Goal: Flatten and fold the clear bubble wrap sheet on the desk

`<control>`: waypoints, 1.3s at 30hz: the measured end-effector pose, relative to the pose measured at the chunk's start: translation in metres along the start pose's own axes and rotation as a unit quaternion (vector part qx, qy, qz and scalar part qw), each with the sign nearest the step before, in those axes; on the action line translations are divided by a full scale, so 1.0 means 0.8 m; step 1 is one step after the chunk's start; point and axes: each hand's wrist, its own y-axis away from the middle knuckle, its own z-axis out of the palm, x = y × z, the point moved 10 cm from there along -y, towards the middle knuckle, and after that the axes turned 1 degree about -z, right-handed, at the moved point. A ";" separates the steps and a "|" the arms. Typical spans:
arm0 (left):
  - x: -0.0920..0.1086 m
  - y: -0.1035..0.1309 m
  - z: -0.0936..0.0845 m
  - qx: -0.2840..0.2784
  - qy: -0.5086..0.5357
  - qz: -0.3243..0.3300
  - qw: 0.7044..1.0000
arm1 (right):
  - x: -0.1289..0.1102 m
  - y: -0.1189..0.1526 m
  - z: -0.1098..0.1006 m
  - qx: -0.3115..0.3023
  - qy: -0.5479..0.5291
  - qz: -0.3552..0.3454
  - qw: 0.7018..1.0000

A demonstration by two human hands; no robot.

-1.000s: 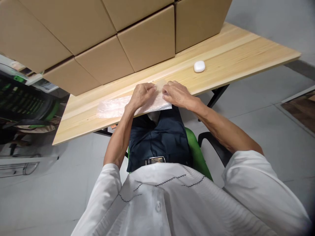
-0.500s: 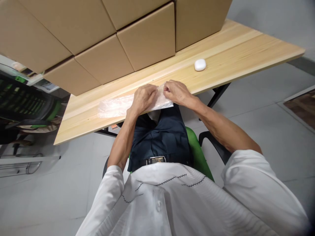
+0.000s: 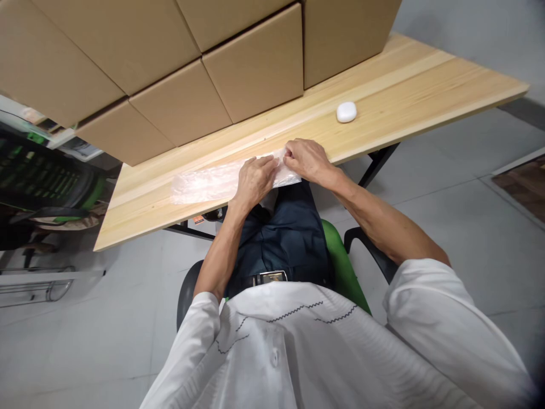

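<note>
Left hand (image 3: 254, 179) palm down, fingers flat, right hand (image 3: 307, 161) beside it, fingertips pinched, forearms bare

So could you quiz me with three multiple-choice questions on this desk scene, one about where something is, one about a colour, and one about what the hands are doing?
1. Where does the small white case lie?
A. On the wooden table, beyond and to the right of the hands
B. Inside a cardboard box
C. On the floor

2. What colour is the chair seat?
A. Red
B. Green
C. Yellow

3. How do the hands meet the clear plastic bag?
A. Both lifted clear of it
B. Only one touches it
C. The left hand and the right hand both touch its right end

Answers:
1. A, it sits alone on bare wood in front of the boxes.
2. B, green shows beside the dark trousers.
3. C, both sets of fingers rest on the bag at the table's near edge.
</note>
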 end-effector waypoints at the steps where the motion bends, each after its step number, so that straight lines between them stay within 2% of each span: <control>1: 0.001 0.001 0.001 0.000 -0.006 -0.003 1.000 | 0.000 0.000 0.000 0.000 0.001 0.002 1.000; 7: 0.003 0.006 0.010 0.000 -0.011 0.009 1.000 | 0.011 0.003 0.000 0.016 0.009 -0.002 1.000; 13: -0.002 0.013 0.010 0.014 0.045 0.024 0.999 | 0.048 0.013 -0.013 0.053 -0.017 0.024 0.998; 19: -0.003 0.019 0.008 0.018 0.063 0.032 0.997 | 0.062 0.027 -0.026 0.108 -0.065 -0.022 0.992; 24: -0.005 0.020 0.005 0.017 0.073 0.025 0.997 | 0.060 0.031 -0.022 0.108 -0.069 -0.046 0.991; 33: -0.010 0.019 0.003 0.027 0.099 -0.006 0.995 | 0.038 0.038 -0.028 0.085 -0.085 -0.078 0.990; 39: -0.004 0.020 -0.005 0.031 0.096 -0.006 0.995 | 0.030 0.037 -0.028 0.074 -0.116 -0.091 0.986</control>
